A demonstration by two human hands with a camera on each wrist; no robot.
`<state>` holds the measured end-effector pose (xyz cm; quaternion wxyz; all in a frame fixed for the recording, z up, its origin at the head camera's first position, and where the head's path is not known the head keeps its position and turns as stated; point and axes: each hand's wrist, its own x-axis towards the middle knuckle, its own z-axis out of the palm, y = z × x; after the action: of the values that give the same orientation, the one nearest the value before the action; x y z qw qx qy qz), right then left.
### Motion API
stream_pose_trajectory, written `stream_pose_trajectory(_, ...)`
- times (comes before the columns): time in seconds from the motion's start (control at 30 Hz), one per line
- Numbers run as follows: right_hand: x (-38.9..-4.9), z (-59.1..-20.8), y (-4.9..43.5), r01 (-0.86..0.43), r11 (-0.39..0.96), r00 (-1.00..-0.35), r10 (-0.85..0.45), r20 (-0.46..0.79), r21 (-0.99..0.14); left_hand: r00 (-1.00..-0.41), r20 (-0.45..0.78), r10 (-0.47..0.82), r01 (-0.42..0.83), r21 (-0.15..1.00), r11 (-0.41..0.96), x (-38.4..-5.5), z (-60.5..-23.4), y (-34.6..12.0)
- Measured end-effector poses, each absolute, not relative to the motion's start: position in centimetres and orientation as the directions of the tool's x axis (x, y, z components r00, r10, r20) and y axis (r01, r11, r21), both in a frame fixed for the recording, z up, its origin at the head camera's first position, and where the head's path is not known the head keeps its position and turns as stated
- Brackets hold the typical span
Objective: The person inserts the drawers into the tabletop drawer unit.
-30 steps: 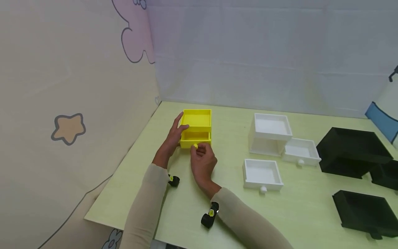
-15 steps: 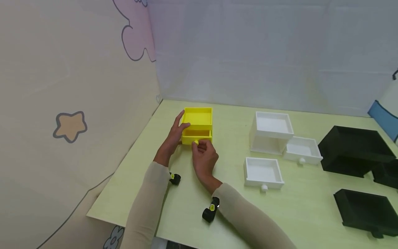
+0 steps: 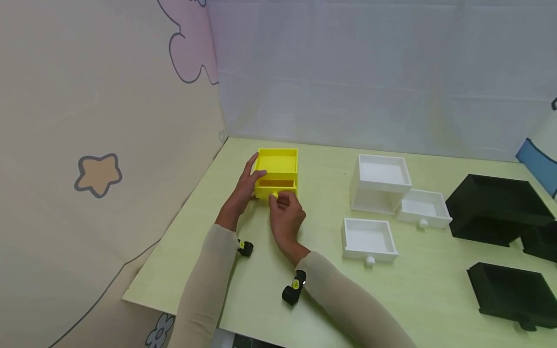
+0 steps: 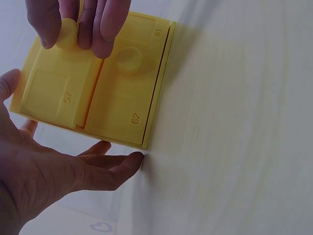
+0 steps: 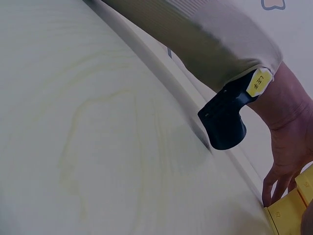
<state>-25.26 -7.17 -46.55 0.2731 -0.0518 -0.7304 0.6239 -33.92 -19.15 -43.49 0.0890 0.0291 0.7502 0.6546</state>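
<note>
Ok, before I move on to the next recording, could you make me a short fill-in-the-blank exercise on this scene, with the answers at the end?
1. The left hand touches the ____ cabinet.
2. The knob is pinched by the fingers of the ____ hand.
3. In the left wrist view, the number showing on the pulled-out drawer is ____.
4. In the head view, the rightmost cabinet is coloured ____.

Missing words: yellow; right; 57; black.
</note>
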Motion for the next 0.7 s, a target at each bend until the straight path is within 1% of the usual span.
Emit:
stream_pose_trajectory(0.23, -25.46, -46.44, -7.18, -0.273, 0.214, -0.841, 0.420, 0.341, -0.938, -0.984, -0.090, 0.156, -0.070, 0.988, 0.134, -33.98, -43.57, -19.20)
stream_pose_trajectory(0.47, -25.55, -46.65, -7.33, -0.249, 0.213, -0.856, 0.408, 0.318, -0.945, -0.980, -0.115, 0.161, -0.088, 0.983, 0.164, -33.75, -43.59, -19.43)
stream_pose_trajectory(0.7, -25.59, -46.90, -7.45, -0.258, 0.220, -0.849, 0.413, 0.330, -0.941, -0.983, -0.118, 0.142, -0.093, 0.982, 0.167, -33.58, -43.94, -19.45)
